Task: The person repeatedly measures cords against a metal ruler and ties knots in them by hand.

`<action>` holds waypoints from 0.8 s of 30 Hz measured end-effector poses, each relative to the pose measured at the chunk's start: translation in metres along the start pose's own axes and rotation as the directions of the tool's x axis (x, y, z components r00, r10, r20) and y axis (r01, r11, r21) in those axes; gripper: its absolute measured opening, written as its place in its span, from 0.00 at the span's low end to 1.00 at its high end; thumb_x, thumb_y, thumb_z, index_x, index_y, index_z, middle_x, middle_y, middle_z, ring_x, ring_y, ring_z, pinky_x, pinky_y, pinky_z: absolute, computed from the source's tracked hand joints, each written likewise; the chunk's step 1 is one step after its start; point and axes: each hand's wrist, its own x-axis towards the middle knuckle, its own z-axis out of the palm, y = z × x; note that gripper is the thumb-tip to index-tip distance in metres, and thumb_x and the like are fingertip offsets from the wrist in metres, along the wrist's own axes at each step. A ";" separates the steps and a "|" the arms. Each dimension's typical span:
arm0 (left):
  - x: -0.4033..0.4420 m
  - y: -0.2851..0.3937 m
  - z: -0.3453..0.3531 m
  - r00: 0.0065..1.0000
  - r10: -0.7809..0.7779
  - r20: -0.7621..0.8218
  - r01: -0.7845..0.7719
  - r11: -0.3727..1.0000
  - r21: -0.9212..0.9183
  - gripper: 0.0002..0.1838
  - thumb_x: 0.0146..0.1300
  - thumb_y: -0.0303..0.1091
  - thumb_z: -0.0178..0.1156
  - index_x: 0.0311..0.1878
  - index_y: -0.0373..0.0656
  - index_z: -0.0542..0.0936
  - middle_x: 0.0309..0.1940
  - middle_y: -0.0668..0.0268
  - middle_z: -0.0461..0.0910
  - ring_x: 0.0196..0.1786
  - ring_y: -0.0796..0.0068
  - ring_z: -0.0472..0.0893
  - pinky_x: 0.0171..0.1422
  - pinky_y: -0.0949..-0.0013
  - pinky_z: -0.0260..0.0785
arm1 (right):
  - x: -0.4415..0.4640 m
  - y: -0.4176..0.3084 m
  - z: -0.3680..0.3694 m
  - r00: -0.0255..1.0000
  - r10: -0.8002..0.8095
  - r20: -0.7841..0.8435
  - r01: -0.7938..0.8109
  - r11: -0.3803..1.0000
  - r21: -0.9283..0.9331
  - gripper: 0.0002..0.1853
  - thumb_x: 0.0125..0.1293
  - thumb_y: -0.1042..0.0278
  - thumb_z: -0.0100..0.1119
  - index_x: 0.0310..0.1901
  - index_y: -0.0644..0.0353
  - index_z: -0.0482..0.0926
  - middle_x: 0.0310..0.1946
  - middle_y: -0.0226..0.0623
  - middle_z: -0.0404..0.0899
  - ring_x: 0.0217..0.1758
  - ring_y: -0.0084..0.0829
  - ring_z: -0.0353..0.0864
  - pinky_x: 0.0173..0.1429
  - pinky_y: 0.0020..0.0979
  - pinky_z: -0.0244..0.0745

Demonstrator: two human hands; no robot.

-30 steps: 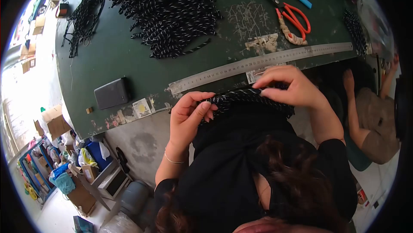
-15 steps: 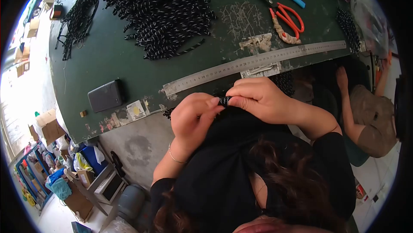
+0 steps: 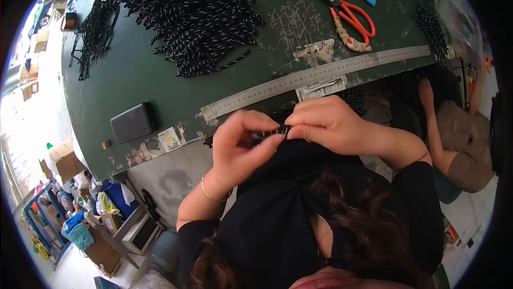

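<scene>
Loosened at left, still pinched at right.
Opened from a tight pinch half a second ago to a wider, blurred curl at the left hand [image 3: 234, 142]; cannot tell if gripping the black flecked cord [image 3: 283, 130], seen between both hands just off the table [image 3: 160, 83] edge. Held in a narrow pinch on that cord at the right hand [image 3: 327, 124], so probably steadied mainly from there.

Between the left hand [image 3: 243, 142] and right hand [image 3: 328, 127] sits a cord [image 3: 284, 129], while beyond them on the bench [image 3: 144, 83] lies a ruler [image 3: 315, 77], a case [image 3: 131, 124] to its left, a cord pile [image 3: 203, 27] behind, scissors [image 3: 340, 26] right of the pile.
</scene>
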 end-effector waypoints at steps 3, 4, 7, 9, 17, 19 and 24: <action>0.004 0.015 -0.008 0.570 -0.777 0.266 0.709 0.303 -0.637 0.09 0.62 0.21 0.67 0.43 0.37 0.77 0.35 0.61 0.83 0.29 0.78 0.82 0.33 0.77 0.73 | 0.004 -0.007 -0.008 0.947 -0.318 0.053 0.306 0.836 -0.456 0.09 0.64 0.68 0.67 0.42 0.64 0.82 0.29 0.37 0.77 0.28 0.34 0.77 0.31 0.33 0.70; 0.005 0.016 -0.010 0.569 -0.777 0.268 0.711 0.303 -0.634 0.09 0.62 0.21 0.67 0.43 0.37 0.77 0.35 0.61 0.83 0.29 0.78 0.82 0.33 0.77 0.73 | 0.004 -0.008 -0.010 0.885 -0.447 0.131 0.419 0.643 -0.641 0.09 0.65 0.68 0.67 0.42 0.63 0.82 0.29 0.36 0.77 0.27 0.34 0.76 0.31 0.32 0.69; 0.009 0.014 -0.014 0.548 -0.723 0.421 0.714 0.144 -0.685 0.10 0.56 0.18 0.68 0.39 0.37 0.78 0.34 0.61 0.83 0.31 0.74 0.83 0.36 0.73 0.76 | 0.006 -0.002 -0.010 0.922 -0.374 0.098 0.374 0.796 -0.476 0.09 0.67 0.68 0.65 0.43 0.64 0.82 0.28 0.35 0.77 0.26 0.29 0.75 0.30 0.29 0.68; 0.008 0.014 -0.008 0.734 -0.636 0.240 0.647 0.547 -0.531 0.10 0.55 0.18 0.68 0.38 0.36 0.77 0.34 0.60 0.83 0.32 0.73 0.83 0.37 0.72 0.77 | 0.006 -0.002 -0.009 0.937 -0.337 0.090 0.345 0.857 -0.382 0.09 0.68 0.68 0.65 0.43 0.64 0.82 0.28 0.34 0.78 0.25 0.26 0.75 0.29 0.28 0.67; 0.011 0.016 -0.010 0.989 -0.055 0.137 0.034 0.988 0.152 0.13 0.55 0.13 0.65 0.40 0.34 0.72 0.35 0.57 0.82 0.35 0.73 0.84 0.41 0.74 0.78 | 0.005 -0.030 -0.016 0.895 0.416 0.159 -0.443 0.794 0.417 0.07 0.72 0.69 0.60 0.44 0.64 0.82 0.26 0.25 0.79 0.23 0.12 0.70 0.27 0.19 0.64; 0.005 0.015 -0.008 0.964 -0.246 0.104 0.252 0.966 -0.052 0.13 0.56 0.13 0.64 0.39 0.34 0.71 0.36 0.55 0.82 0.36 0.73 0.83 0.42 0.73 0.78 | 0.005 -0.031 -0.019 0.865 0.446 0.229 -0.499 0.719 0.484 0.06 0.72 0.71 0.59 0.44 0.64 0.82 0.26 0.24 0.79 0.23 0.11 0.70 0.27 0.17 0.63; 0.006 0.019 -0.007 0.931 -0.347 0.116 0.364 0.911 -0.193 0.12 0.56 0.12 0.64 0.39 0.34 0.71 0.35 0.54 0.82 0.36 0.73 0.83 0.40 0.74 0.78 | 0.006 -0.022 -0.023 0.831 0.437 0.345 -0.556 0.664 0.499 0.07 0.72 0.73 0.56 0.47 0.64 0.81 0.26 0.25 0.79 0.23 0.11 0.70 0.27 0.17 0.64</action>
